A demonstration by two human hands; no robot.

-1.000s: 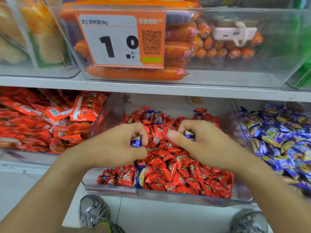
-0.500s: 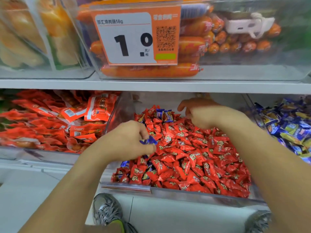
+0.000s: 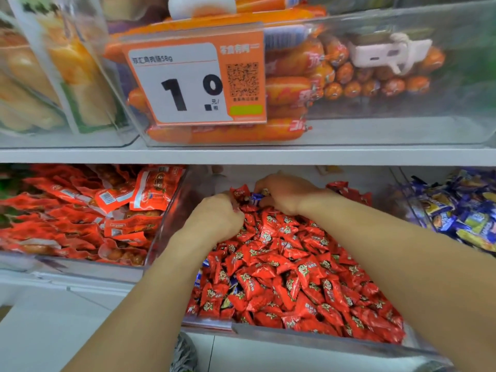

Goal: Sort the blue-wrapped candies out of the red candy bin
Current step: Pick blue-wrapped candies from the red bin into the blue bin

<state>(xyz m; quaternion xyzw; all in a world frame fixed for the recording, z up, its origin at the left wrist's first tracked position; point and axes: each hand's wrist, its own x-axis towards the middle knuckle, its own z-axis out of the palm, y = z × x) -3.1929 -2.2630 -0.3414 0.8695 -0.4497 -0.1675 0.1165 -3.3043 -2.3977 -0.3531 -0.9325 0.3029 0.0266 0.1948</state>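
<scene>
- My right hand (image 3: 284,193) pinches a blue-wrapped candy (image 3: 256,196) at the back of the red candy bin (image 3: 308,338).
- My left hand (image 3: 217,217) is curled into the red candies (image 3: 290,269); I cannot tell what it holds.

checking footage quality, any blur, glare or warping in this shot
Head view: wide-angle bends the shelf edge; the clear bins glare, hazing the sausages; both hands slightly soft, red candies readable, price tag sharp.
</scene>
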